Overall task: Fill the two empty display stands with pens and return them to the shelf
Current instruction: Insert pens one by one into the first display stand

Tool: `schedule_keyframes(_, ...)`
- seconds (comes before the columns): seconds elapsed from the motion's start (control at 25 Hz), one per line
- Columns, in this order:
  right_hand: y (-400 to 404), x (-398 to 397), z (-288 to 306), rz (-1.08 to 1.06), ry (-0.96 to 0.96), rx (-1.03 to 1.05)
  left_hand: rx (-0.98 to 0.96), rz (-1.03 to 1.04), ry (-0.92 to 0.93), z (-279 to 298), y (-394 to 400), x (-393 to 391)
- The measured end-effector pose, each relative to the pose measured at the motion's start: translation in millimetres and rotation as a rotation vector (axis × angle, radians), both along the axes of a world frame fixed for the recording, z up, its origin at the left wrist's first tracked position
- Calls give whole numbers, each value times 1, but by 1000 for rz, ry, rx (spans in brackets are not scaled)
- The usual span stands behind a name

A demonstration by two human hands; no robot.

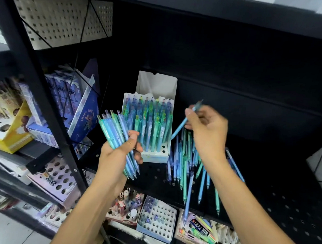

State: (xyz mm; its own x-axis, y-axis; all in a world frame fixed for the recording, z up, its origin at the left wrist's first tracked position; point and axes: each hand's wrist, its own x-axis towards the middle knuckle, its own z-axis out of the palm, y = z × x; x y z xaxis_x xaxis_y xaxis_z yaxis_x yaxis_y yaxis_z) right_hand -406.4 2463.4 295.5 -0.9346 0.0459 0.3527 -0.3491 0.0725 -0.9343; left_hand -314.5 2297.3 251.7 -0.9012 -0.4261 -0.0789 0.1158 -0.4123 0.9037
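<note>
A white display stand point(155, 152) stands on the black perforated shelf point(276, 202), almost filled with blue and green pens; a few front holes at its right show empty. My left hand point(119, 153) grips a bundle of blue and teal pens point(116, 132) just left of the stand. To the stand's right, my right hand point(206, 128) pinches a single blue pen point(180, 127), tilted with its tip toward the stand. Under that hand a pile of loose pens point(189, 167) lies on the shelf.
On the shelf below sit a white holed stand point(157, 221) with a few pens, a tray of decorated pens point(126, 204) and a box of highlighters point(202, 232). A black upright post point(50, 103) divides off boxed goods point(72, 105) at the left.
</note>
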Motion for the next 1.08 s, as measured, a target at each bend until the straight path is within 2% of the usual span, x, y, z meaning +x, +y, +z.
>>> schedule_keyframes(0.08, -8, -1, -21, 14, 14, 169, 14, -11, 10, 1, 1, 0)
schedule_keyframes(0.16, -12, -5, -32, 16, 44, 244, 7, -31, 26, 2, 3, 0)
schedule_keyframes(0.48, -19, -10, -32, 11, 46, 608, -17, -108, 46, -3, 9, -1)
schedule_keyframes(0.64, -14, -13, -30, 44, 25, 698, -22, -145, 44, -4, 15, -3)
schedule_keyframes(0.72, -6, -4, -25, -48, 128, 631, -1, -192, 26, -3, 17, -3)
schedule_keyframes(0.8, -2, 10, -14, -6, 185, 400, 32, -272, 16, -1, 21, -4)
schedule_keyframes(0.92, -9, 28, -3, 398, -83, 207, 63, -391, 19, 0, 28, -6)
schedule_keyframes(0.96, -11, 30, -2, 460, -178, 185, 58, -411, 20, 0, 29, -7)
schedule_keyframes(1.08, -9, 26, 6, 395, -292, 58, -69, -433, -2, -1, 28, -6)
